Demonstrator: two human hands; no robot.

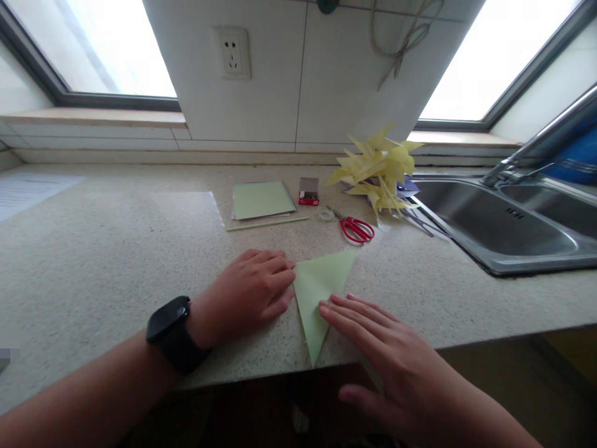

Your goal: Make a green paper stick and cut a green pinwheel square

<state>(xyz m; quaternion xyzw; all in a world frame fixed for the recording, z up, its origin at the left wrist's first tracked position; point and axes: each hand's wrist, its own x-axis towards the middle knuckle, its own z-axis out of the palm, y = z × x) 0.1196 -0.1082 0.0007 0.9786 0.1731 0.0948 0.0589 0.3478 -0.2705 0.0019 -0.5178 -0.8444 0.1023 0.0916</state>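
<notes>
A light green paper folded into a triangle [319,289] lies at the front edge of the speckled countertop [116,249]. My left hand [247,292], with a black watch on its wrist, rests flat on the counter, fingertips touching the triangle's left corner. My right hand [373,336] lies flat with fingers stretched out, its fingertips pressing on the triangle's right side. Neither hand holds anything.
Behind the triangle lie red-handled scissors [357,229], a stack of green paper sheets [261,199], a thin green stick [268,223], a small red box [308,191], a tape roll [325,215] and yellow paper pinwheels [380,171]. A steel sink [504,227] with a tap is on the right.
</notes>
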